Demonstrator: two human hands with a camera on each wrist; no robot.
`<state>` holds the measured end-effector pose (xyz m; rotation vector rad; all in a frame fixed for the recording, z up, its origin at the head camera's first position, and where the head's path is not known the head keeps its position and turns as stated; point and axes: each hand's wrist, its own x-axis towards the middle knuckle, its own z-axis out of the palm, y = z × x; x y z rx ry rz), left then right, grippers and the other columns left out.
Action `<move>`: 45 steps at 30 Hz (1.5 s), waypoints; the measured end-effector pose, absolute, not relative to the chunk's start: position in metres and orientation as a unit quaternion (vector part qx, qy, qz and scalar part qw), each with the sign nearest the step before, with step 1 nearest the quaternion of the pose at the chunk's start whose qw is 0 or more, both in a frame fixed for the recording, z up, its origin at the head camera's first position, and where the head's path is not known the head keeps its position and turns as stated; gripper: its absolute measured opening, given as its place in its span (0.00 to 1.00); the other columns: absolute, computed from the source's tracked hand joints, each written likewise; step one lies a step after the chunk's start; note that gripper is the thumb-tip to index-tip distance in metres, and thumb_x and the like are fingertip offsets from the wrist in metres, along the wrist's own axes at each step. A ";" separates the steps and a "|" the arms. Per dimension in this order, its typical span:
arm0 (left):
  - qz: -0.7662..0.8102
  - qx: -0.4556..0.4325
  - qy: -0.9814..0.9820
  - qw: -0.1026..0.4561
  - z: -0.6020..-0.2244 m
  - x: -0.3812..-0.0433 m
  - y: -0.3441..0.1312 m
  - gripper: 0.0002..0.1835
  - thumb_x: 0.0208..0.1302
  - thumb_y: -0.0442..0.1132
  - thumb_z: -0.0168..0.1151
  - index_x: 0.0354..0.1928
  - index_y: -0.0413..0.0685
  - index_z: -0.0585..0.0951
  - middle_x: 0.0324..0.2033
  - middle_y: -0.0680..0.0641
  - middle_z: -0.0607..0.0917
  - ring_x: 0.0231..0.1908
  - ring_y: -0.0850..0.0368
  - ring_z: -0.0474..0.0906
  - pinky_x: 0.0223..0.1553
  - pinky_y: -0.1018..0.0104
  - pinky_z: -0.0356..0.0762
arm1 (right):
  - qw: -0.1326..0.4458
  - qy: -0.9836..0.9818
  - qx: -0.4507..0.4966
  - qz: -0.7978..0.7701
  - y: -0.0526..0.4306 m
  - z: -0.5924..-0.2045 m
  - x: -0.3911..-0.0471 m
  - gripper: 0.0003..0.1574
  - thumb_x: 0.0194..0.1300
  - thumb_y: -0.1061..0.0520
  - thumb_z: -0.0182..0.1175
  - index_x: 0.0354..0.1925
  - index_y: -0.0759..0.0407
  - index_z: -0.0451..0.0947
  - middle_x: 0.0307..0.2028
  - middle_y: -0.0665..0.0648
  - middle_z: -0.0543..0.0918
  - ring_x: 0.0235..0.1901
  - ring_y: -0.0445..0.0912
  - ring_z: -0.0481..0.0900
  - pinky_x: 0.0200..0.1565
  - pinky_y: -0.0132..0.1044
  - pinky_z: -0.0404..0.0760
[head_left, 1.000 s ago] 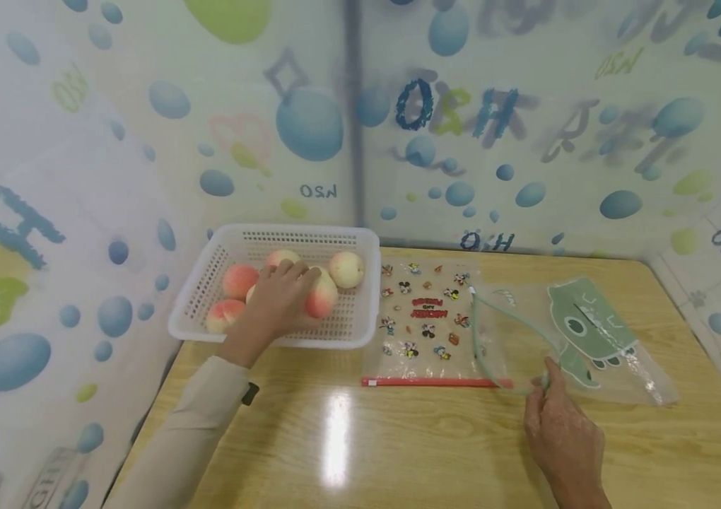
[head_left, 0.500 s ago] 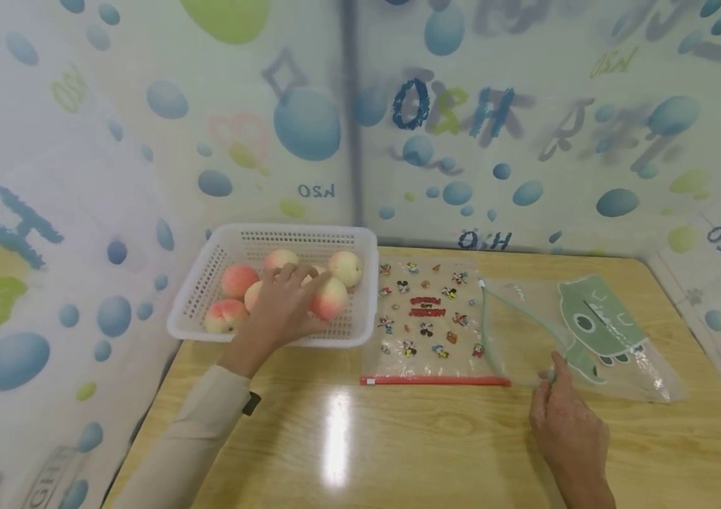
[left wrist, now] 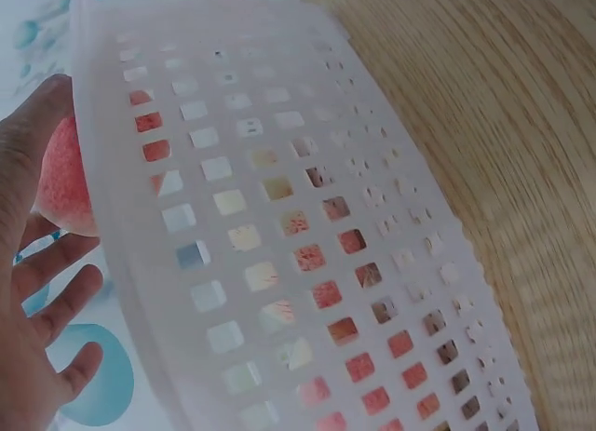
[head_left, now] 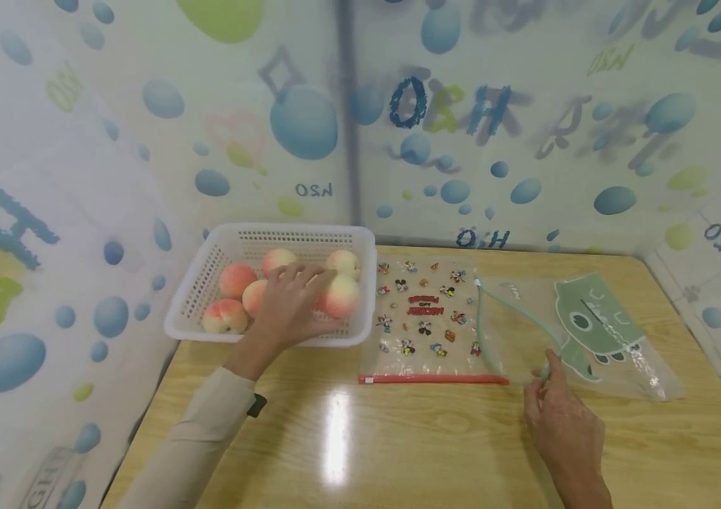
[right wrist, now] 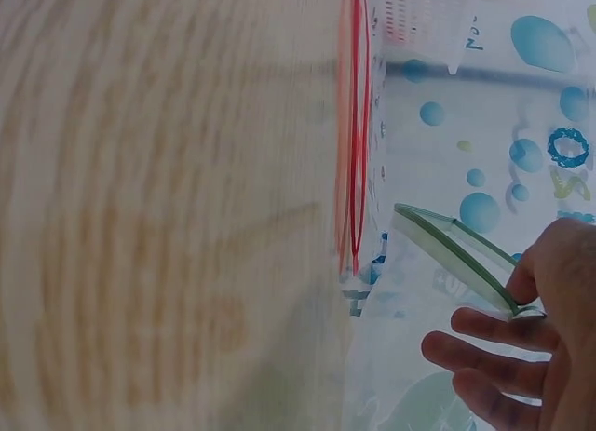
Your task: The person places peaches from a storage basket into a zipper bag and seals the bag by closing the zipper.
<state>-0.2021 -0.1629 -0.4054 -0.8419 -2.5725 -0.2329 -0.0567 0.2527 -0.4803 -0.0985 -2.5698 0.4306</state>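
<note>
My left hand (head_left: pixel 290 304) is over the white basket (head_left: pixel 370 283) and grips a pink and cream peach (head_left: pixel 340 295) between thumb and fingers. In the left wrist view that peach (left wrist: pixel 65 181) shows beside the basket's rim, partly hidden by the thumb. Several other peaches (head_left: pixel 225 315) lie in the basket around the hand. My right hand (head_left: pixel 565 424) pinches the edge of a clear zip bag (head_left: pixel 599 314) with a green dinosaur print. In the right wrist view the bag's green-edged mouth (right wrist: pixel 456 254) stands apart, held at the thumb (right wrist: pixel 524 280).
Between basket and dinosaur bag lies a flat clear zip bag (head_left: pixel 427 339) with cartoon figures and a red slider strip. The wooden table (head_left: pixel 418 445) meets a printed wall covering (head_left: pixel 437 177) at the back and sides.
My left hand has moved a little to the right inside the basket with the peach in its grip. The dinosaur bag's mouth shifted slightly right, while my right hand keeps its hold.
</note>
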 end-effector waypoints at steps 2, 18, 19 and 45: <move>-0.088 -0.312 -0.918 0.226 -0.404 -0.202 -0.161 0.46 0.45 0.70 0.73 0.61 0.47 0.80 0.53 0.43 0.83 0.55 0.41 0.74 0.55 0.42 0.68 | 0.261 -0.952 -0.037 0.158 0.252 -0.479 -0.057 0.31 0.67 0.60 0.53 0.67 0.66 0.67 0.26 0.63 0.85 0.09 0.44 0.64 0.08 0.42 0.60; -0.127 -0.346 -0.881 0.296 -0.401 -0.201 -0.139 0.44 0.45 0.68 0.73 0.58 0.45 0.82 0.49 0.43 0.85 0.51 0.40 0.78 0.55 0.43 0.70 | 0.285 -0.946 -0.023 0.154 0.247 -0.481 -0.058 0.30 0.67 0.60 0.55 0.66 0.66 0.69 0.17 0.60 0.81 0.07 0.42 0.58 0.07 0.41 0.57; -0.125 -0.347 -0.881 0.296 -0.401 -0.201 -0.137 0.44 0.45 0.68 0.73 0.59 0.45 0.82 0.49 0.42 0.85 0.51 0.40 0.78 0.55 0.43 0.70 | 0.287 -0.945 -0.021 0.154 0.247 -0.481 -0.058 0.30 0.67 0.60 0.55 0.66 0.65 0.69 0.16 0.59 0.80 0.07 0.42 0.57 0.07 0.41 0.57; -0.095 -0.354 -0.902 0.228 -0.408 -0.193 -0.088 0.46 0.46 0.69 0.72 0.64 0.50 0.79 0.54 0.46 0.83 0.55 0.45 0.76 0.59 0.44 0.67 | 0.289 -0.946 -0.029 0.146 0.243 -0.483 -0.054 0.29 0.68 0.61 0.57 0.66 0.67 0.69 0.11 0.54 0.71 0.08 0.42 0.56 0.09 0.40 0.55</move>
